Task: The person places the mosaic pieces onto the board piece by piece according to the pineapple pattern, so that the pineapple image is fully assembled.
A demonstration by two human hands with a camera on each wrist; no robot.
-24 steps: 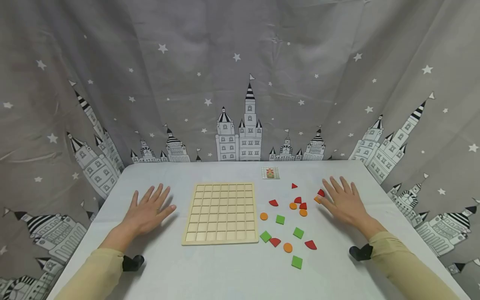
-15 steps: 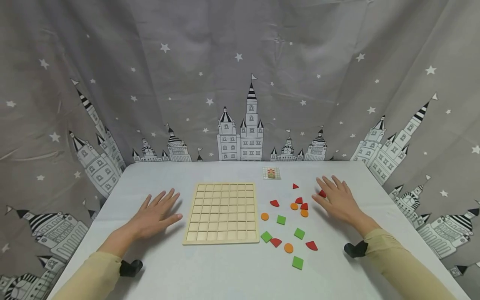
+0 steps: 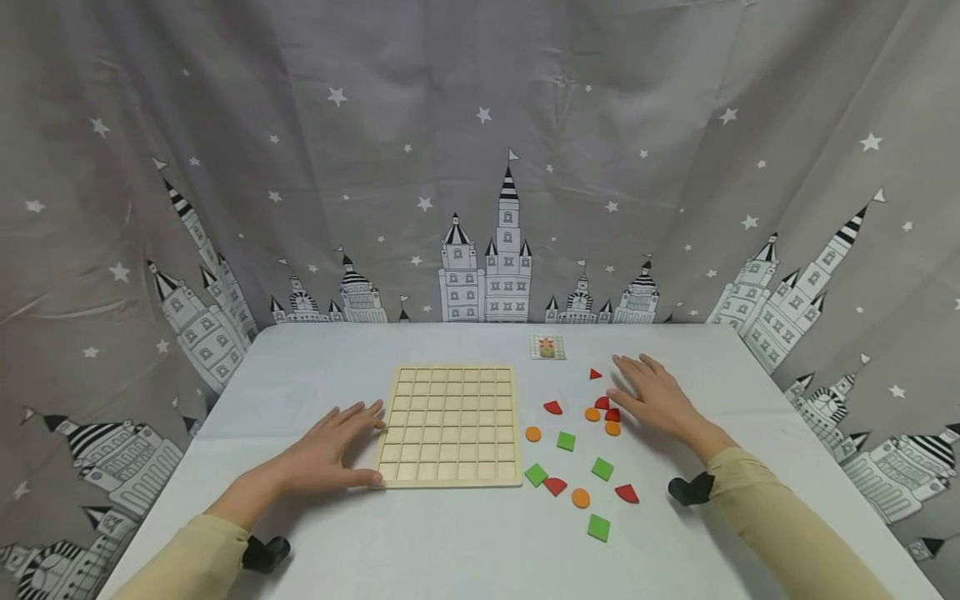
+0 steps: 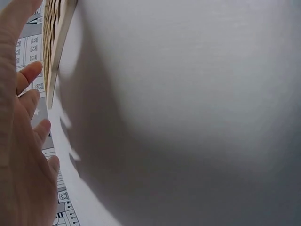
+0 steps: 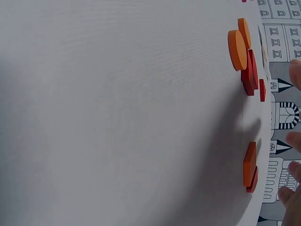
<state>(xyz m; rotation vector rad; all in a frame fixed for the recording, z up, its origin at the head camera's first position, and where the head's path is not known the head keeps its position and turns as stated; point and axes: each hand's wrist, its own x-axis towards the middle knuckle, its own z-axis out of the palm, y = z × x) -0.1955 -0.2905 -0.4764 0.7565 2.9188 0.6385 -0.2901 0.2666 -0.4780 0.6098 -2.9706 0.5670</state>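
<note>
In the head view my left hand (image 3: 322, 454) is at the left edge of a pale wooden grid board (image 3: 453, 427), thumb and fingers spread apart. The left wrist view shows the hand (image 4: 26, 155) beside the board's corner (image 4: 59, 42); whether it touches I cannot tell. My right hand (image 3: 660, 402) hovers over the right part of the table, fingers extended and holding nothing. Near its thumb lie red quarter-round pieces (image 3: 602, 402) and an orange disc (image 3: 612, 428). In the right wrist view an orange piece (image 5: 249, 165) and a red one lie under the fingers.
Green squares (image 3: 598, 527), more orange discs (image 3: 581, 498) and red pieces (image 3: 627, 493) lie scattered right of the board. A small red triangle (image 3: 595, 374) and a picture card (image 3: 547, 347) lie farther back. A grey castle-print curtain (image 3: 480, 167) hangs behind the white table (image 3: 450, 550).
My left hand has moved right to the board's left edge. My right hand has moved left, toward the cluster of red and orange pieces. The board and pieces stay in place.
</note>
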